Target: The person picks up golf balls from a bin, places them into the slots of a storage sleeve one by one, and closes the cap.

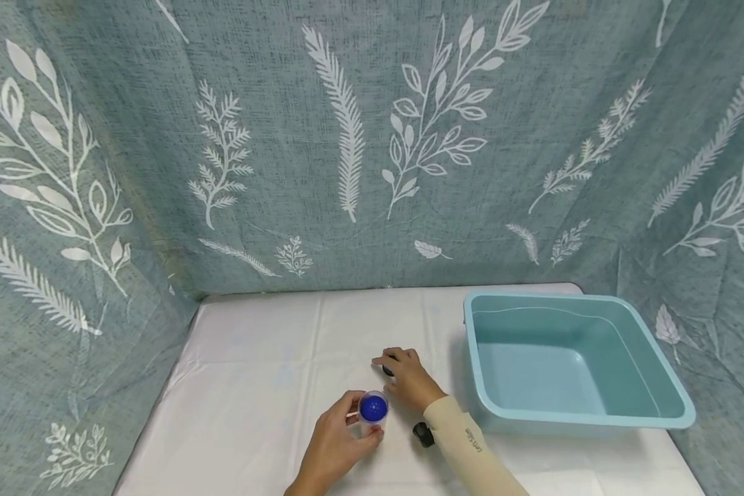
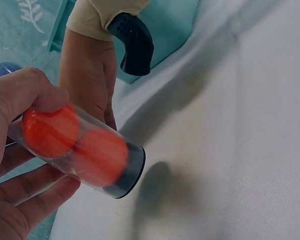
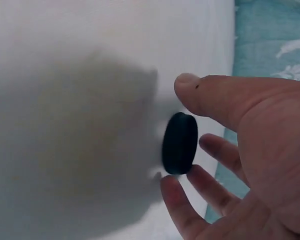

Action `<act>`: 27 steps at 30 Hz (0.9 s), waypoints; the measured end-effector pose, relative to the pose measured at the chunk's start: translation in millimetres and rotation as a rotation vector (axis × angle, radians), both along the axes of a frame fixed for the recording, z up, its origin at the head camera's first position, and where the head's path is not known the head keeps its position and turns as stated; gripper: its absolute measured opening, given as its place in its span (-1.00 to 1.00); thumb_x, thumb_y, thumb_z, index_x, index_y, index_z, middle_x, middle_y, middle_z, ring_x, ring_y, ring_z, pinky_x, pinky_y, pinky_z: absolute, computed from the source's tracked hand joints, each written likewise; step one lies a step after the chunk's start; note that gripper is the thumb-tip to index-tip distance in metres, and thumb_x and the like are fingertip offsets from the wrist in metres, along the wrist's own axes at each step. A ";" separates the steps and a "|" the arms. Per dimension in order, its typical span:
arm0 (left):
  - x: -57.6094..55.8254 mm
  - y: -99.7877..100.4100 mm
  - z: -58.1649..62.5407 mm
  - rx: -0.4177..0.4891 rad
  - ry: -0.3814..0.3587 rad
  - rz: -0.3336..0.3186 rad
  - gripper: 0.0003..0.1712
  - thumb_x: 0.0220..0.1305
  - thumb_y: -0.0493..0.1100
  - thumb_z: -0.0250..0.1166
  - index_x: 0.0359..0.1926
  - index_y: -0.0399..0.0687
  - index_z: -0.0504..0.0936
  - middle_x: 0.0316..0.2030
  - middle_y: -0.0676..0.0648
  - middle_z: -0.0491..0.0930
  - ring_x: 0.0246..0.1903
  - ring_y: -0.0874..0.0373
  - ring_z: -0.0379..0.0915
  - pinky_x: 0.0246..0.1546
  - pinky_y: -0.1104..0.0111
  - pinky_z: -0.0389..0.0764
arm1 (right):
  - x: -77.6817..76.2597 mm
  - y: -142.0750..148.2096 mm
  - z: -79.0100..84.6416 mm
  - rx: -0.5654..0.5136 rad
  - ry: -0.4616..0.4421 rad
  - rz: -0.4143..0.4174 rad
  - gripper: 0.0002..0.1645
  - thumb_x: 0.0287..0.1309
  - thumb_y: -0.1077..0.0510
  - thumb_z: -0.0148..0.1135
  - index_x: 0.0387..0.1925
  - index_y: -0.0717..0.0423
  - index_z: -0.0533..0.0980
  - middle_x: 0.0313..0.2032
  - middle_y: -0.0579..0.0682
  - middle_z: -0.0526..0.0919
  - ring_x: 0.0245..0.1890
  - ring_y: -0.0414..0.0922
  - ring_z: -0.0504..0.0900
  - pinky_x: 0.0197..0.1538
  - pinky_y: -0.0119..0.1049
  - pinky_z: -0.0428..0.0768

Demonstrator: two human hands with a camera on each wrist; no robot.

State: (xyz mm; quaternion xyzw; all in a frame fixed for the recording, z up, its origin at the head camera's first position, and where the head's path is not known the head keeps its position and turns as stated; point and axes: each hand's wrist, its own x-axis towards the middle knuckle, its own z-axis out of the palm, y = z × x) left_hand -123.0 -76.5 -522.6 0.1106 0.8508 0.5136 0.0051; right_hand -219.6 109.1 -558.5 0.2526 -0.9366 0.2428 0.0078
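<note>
My left hand (image 1: 337,437) grips a clear tube (image 2: 72,167) between thumb and fingers. Two orange balls (image 2: 51,131) sit inside it above a black end cap (image 2: 127,172), and a blue ball (image 1: 373,408) shows at the upper end. To the right and slightly farther off, my right hand (image 1: 409,379) is low over the table, its fingers spread around a small round black lid (image 3: 180,144). The lid's hollow side faces up. Fingertips (image 3: 172,187) are right at one side of its rim, while a narrow gap shows between thumb and lid.
A light blue plastic basin (image 1: 579,417) stands at the right, just beyond the right forearm. A black wrist device (image 1: 423,434) is by the right sleeve (image 1: 471,444). White cloth (image 1: 254,372) covers the table, with a leaf-patterned curtain (image 1: 273,138) behind and at the sides.
</note>
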 end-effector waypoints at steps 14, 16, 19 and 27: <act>-1.5 5.9 -11.4 0.007 -0.013 0.014 -0.42 0.00 -0.22 0.59 0.06 -0.06 0.55 -0.06 0.01 0.63 -0.04 0.07 0.61 -0.01 0.37 0.68 | -2.0 5.3 -12.9 -0.070 0.167 -0.038 -0.61 0.20 0.38 0.36 0.03 0.03 0.58 0.01 0.01 0.52 -0.07 -0.02 0.45 0.01 -0.15 0.60; -1.2 5.6 -12.9 0.014 -0.036 0.014 -0.40 0.01 -0.22 0.58 0.08 -0.05 0.54 -0.05 0.00 0.62 -0.02 0.05 0.60 -0.01 0.39 0.67 | 0.3 5.4 -7.3 -0.114 0.109 -0.049 -0.60 0.26 0.31 0.35 0.10 0.03 0.55 0.03 0.01 0.50 -0.06 -0.04 0.45 0.01 -0.16 0.61; -1.1 4.8 -15.3 0.016 -0.054 0.016 -0.39 0.01 -0.20 0.58 0.09 -0.06 0.52 -0.04 -0.01 0.62 -0.01 0.02 0.60 -0.02 0.42 0.66 | 5.1 5.1 5.3 -0.194 0.035 -0.058 -0.58 0.36 0.21 0.28 0.22 -0.01 0.51 0.05 -0.02 0.48 -0.03 -0.07 0.46 0.03 -0.18 0.62; -3.1 4.6 -20.6 0.045 -0.039 0.014 -0.40 0.00 -0.18 0.59 0.06 -0.06 0.52 -0.06 0.00 0.63 -0.02 0.02 0.60 -0.02 0.39 0.67 | 21.9 7.3 39.6 -0.445 -0.111 -0.040 -0.58 0.51 -0.05 0.07 0.32 -0.25 0.45 0.07 -0.20 0.43 0.00 -0.23 0.50 0.07 -0.23 0.63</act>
